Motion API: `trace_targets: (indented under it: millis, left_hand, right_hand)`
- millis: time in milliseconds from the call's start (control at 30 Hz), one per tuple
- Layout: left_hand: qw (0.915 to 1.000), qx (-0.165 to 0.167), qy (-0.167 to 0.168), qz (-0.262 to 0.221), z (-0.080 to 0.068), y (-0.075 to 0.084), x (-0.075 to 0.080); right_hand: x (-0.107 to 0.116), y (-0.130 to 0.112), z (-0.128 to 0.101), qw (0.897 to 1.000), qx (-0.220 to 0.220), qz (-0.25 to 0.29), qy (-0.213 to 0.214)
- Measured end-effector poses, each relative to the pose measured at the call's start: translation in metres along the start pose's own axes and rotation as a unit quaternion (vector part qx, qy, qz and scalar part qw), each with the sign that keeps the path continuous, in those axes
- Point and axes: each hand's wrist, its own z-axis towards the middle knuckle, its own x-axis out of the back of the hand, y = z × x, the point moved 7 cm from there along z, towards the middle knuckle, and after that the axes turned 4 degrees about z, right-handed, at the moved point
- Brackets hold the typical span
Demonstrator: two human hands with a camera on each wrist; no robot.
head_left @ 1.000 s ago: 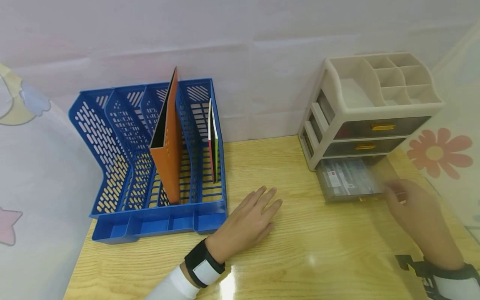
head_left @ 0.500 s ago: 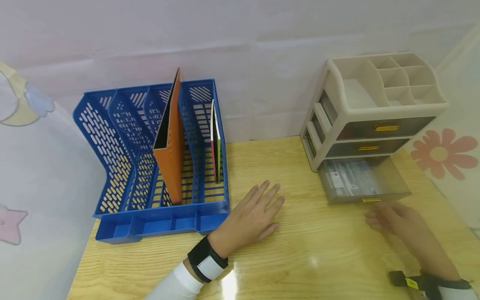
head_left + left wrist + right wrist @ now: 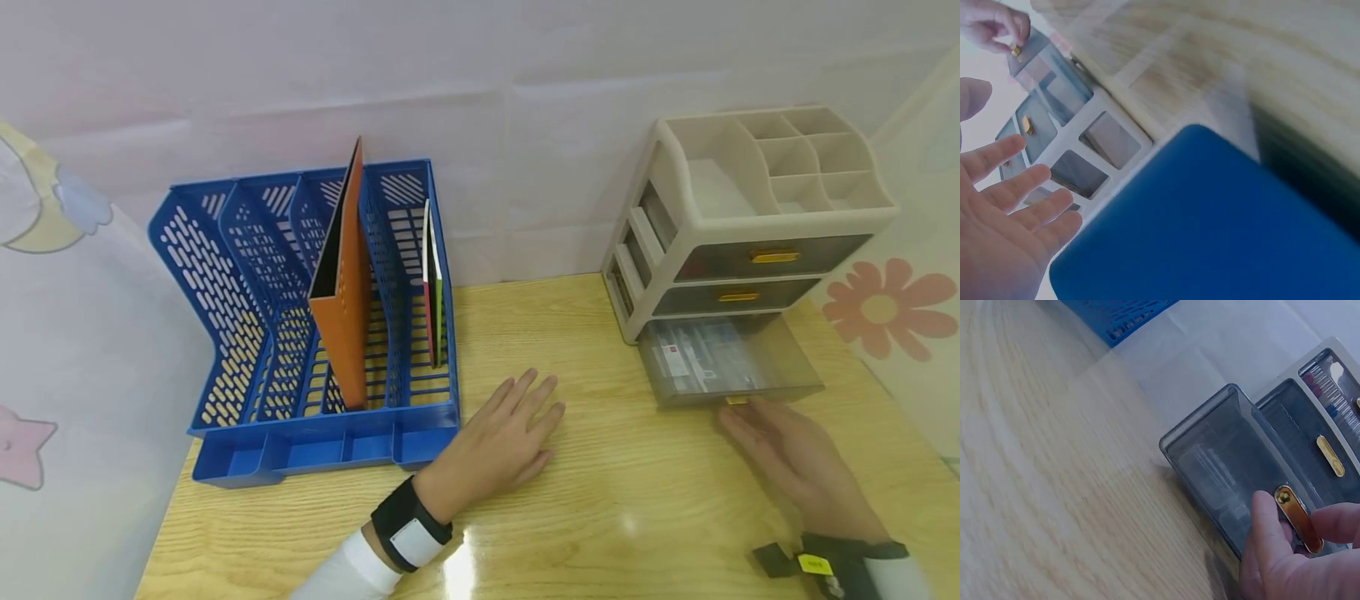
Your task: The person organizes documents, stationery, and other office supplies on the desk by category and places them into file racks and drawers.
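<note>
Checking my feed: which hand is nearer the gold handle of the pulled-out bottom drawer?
Right. The right hand pinches the gold handle of the translucent grey bottom drawer. The left hand lies flat on the wooden table, beside the blue file rack.

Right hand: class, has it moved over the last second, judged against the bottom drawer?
Yes. The right hand left the bottom drawer, then returned to touch its gold handle.

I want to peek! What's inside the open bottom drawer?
The drawer holds flat packets with white labels, blurred through its clear plastic. What lies beneath them is covered. The right hand pinches its gold handle.
</note>
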Motion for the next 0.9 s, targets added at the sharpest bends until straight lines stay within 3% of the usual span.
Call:
trace_targets:
  millis: [67,133,167,300,333,433,700,900]
  left_hand:
    - [0.9999,-0.004,-0.009,0.009,-0.002,0.001,-0.002]
    - [0.9995,-0.010,-0.021,0.020,-0.006,0.003,-0.004]
    - [0.9992,-0.013,-0.027,0.025,-0.007,0.004,-0.005]
    - [0.9979,-0.021,-0.051,0.035,-0.013,0.008,-0.007]
    - [0.9977,-0.021,-0.055,0.035,-0.014,0.008,-0.007]
    - [0.9974,-0.022,-0.061,0.033,-0.016,0.010,-0.007]
    - [0.9979,-0.018,-0.054,0.032,-0.020,0.012,-0.004]
    - [0.9978,0.004,-0.063,0.018,-0.023,0.004,-0.001]
  right_hand:
    - [0.001,0.003,-0.001,1.000,0.004,0.003,0.005]
    - [0.004,0.004,0.000,0.999,-0.005,-0.036,0.017]
    - [0.004,0.007,0.001,1.000,-0.021,-0.017,0.016]
    - [0.006,0.009,0.007,0.999,-0.012,-0.020,0.021]
    - [0.008,0.006,0.009,0.997,0.006,-0.071,0.032]
    - [0.009,0.005,0.016,0.993,0.008,-0.109,0.036]
    - [0.010,0.015,0.036,0.994,-0.016,-0.103,0.027]
    - [0.008,0.024,0.050,0.995,-0.021,-0.100,0.011]
